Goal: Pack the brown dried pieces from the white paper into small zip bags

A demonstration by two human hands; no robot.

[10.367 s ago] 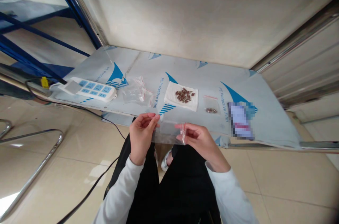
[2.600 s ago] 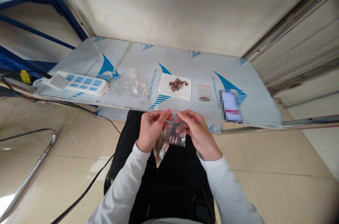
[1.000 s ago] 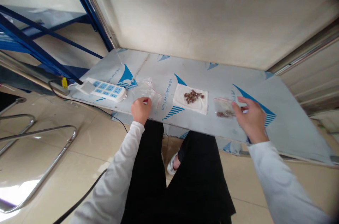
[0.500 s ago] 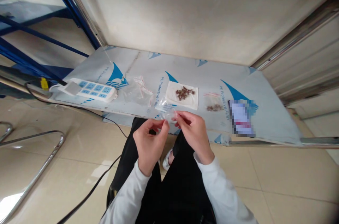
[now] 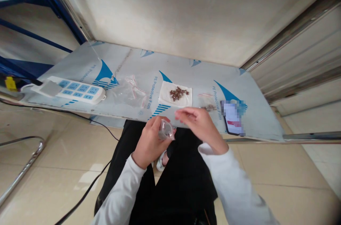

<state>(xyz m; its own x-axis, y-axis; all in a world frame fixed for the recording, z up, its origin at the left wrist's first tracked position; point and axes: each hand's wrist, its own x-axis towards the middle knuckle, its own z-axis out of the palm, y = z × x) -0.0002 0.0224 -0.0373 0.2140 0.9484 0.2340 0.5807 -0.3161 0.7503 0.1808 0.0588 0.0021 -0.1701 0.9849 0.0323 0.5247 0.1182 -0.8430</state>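
My left hand [image 5: 153, 142] is wrapped round a small clear plastic zip bag [image 5: 166, 131], whose mouth gapes upward. I make out nothing inside it. To its right my right hand [image 5: 199, 124] hovers over the table's front edge, apart from the bag, its fingers stretched leftward with nothing seen in them. Just beyond the hands, a white paper sheet [image 5: 165, 100] bears a pile of small brown cylindrical pieces [image 5: 179, 93]. Partly behind my right hand lies a zip bag with similar brown pieces [image 5: 208, 106].
Flat clear zip bags [image 5: 130, 92] lie left of the paper, beside a white power strip [image 5: 80, 90] with a plugged-in adapter. A phone [image 5: 231, 116] rests at the right on the film-covered table [image 5: 170, 63]. A black cable [image 5: 87, 182] crosses the floor.
My right hand has let go of the bag and moved right. The bag, pinched by both hands before, is now in my left hand with its mouth open. The view has shifted slightly right.
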